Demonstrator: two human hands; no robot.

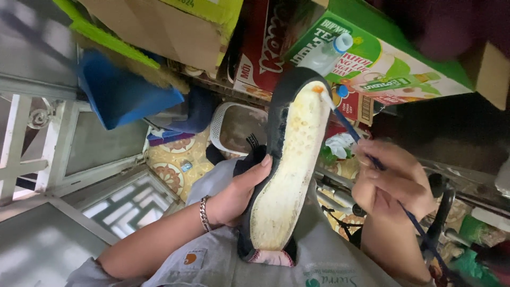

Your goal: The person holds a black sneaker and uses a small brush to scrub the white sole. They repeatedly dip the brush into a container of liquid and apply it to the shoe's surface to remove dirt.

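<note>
Railings (21,154) in white metal stood at the far left, a blue dustpan (125,93) just right of them beneath cardboard boxes (175,26); the left hand (239,194), a chain bracelet (204,213) at its wrist, was clamped around the side of a dark shoe (289,165), held sole-up over the person's lap, the yellowed sole facing the camera; behind the shoe lay a white mesh slipper (236,127) on the patterned floor; the right hand (390,180) was closed on a thin blue brush (345,123), its tip touching the toe end of the sole at an orange dab; a green carton (388,64) stood beyond.
</note>
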